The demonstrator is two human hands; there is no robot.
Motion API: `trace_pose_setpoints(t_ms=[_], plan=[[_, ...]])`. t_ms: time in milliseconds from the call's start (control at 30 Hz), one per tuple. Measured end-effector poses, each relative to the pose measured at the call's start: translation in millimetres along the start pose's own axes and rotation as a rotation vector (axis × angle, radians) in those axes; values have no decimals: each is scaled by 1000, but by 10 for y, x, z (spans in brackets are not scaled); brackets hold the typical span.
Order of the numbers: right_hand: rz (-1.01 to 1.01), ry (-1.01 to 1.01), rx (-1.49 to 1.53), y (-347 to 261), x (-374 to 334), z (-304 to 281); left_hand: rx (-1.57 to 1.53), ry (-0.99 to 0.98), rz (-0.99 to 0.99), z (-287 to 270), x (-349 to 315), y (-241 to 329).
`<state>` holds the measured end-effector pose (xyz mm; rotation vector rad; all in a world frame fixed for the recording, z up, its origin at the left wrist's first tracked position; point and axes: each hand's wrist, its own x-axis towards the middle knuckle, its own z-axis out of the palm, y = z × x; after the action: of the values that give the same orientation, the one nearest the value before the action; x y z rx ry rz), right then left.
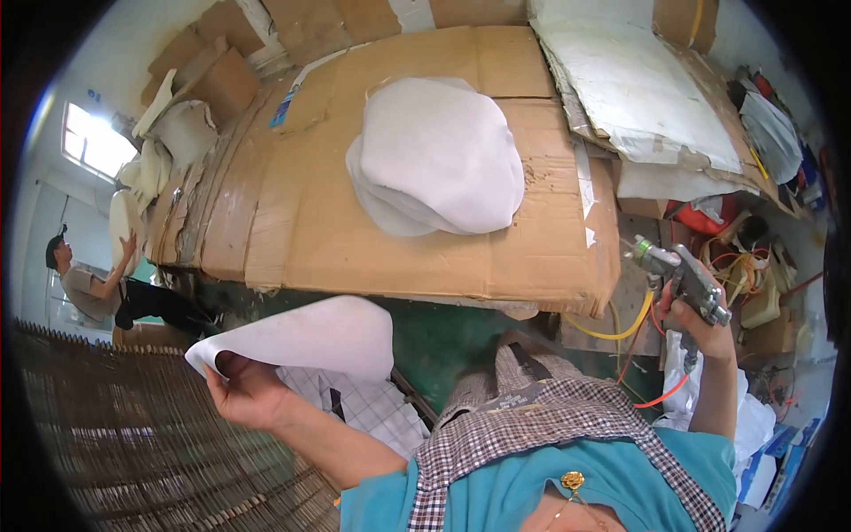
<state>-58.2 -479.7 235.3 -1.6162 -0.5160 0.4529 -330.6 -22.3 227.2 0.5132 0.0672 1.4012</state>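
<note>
My left hand (246, 395) is closed on the edge of a thin white sheet piece (315, 332), which curls at the grip and hangs out to the right, beyond the near edge of the cardboard-covered table. On that table lies a stack of similar rounded white sheet pieces (439, 155), loosely piled. My right hand (700, 324) is wrapped round the handle of a metal spray gun (681, 273), held off the table's right side. The gun's nozzle faces left, toward the table. A yellow hose (634, 324) and an orange hose (665, 393) run near it.
Brown cardboard (301, 213) covers the table. A slatted rack (160, 434) stands at my lower left. Far left, another person (93, 284) handles a pale piece (126, 229). A white-covered surface (638, 89) is at back right, with tangled hoses (749, 270) below it.
</note>
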Motion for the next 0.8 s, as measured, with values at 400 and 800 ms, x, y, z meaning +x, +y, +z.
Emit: trace_pose_setpoints(t_ms=[400, 800], plan=[[-13, -79, -25, -41, -49, -28, 111, 194, 84, 133, -535, 86], [35, 3, 28, -147, 359, -235, 187, 252, 212, 473, -601, -148]])
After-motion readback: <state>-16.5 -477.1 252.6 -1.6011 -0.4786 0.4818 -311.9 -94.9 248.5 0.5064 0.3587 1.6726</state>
